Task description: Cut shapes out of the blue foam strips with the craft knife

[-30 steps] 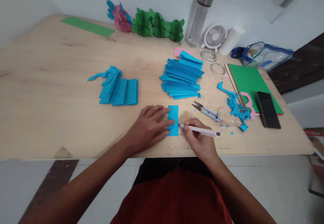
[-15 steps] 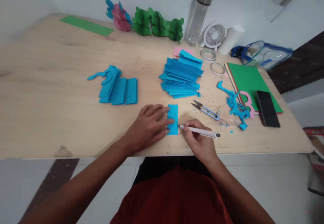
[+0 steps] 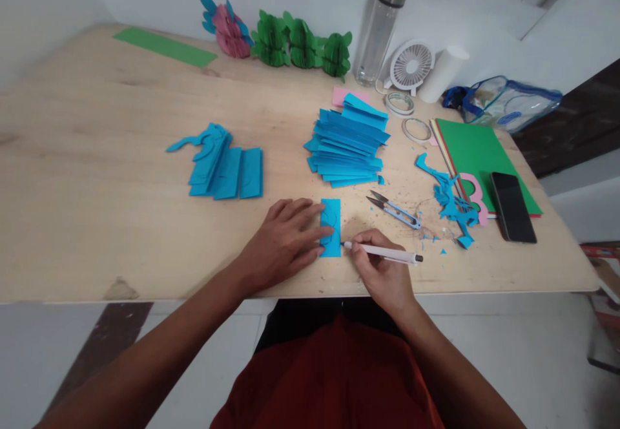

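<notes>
A small blue paper rectangle lies near the table's front edge, with a curved pen outline on it. My left hand rests flat from the left, fingers spread, fingertips on the paper's left side. In my right hand is a white pen, pinched between thumb and fingers. Its tip is close to the paper's right edge; whether it touches I cannot tell. Thread snips with dark blades lie just beyond the pen. Farther back is a fanned pile of blue paper strips. More folded blue pieces overlap at left.
Blue scraps and a phone lie at right, by green paper sheets. Tape rolls, a small fan and a glass bottle stand behind. Green paper ornaments line the wall.
Hardly anything differs: both hands, the pen and the blue paper keep their places. The whole view has shifted very slightly.
</notes>
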Demonstrator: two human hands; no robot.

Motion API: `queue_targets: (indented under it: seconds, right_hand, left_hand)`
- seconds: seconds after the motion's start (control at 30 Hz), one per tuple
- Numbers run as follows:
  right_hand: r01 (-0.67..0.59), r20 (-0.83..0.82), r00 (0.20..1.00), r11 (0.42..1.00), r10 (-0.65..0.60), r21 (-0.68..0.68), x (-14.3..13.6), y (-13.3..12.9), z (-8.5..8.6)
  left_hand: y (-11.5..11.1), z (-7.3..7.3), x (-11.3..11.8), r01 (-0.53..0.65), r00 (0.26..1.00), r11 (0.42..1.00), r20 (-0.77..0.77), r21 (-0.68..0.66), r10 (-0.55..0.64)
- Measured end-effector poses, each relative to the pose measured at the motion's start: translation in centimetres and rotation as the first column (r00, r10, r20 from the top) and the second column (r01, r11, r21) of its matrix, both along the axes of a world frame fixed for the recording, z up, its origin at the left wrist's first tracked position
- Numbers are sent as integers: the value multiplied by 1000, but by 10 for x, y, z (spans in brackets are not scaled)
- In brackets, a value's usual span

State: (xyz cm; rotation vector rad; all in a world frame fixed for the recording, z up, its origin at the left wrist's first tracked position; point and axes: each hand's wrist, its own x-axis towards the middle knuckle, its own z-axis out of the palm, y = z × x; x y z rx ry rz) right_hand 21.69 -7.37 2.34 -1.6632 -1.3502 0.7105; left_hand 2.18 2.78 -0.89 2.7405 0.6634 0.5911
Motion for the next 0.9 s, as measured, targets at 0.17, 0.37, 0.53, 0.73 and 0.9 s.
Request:
queue_targets:
  seconds: [0.17, 0.37, 0.53, 0.73, 0.9]
  right_hand:
    - [4, -16, 1000, 1000, -4, 15, -1, 0, -1]
    - [43, -111, 993, 999, -41, 16, 2, -2, -4]
    - [-12, -134, 991, 1000, 10, -16, -2, -9, -3]
    - [-49, 18, 999, 999, 49, -13, -12, -14, -7]
    - [-62, 67, 996, 998, 63, -19, -16, -12, -10]
  left_hand:
    - [-1, 0, 0, 1, 1000, 1000, 7, -1, -1]
    - [0, 0, 1, 6, 1000, 1000, 9, 3, -6]
    - [-1, -1, 1, 0, 1000, 1000, 10, 3, 0]
    - [0, -7, 1, -18, 1000, 1000, 4, 15, 18]
    - [0, -6, 1, -25, 999, 1000, -22, -2, 25]
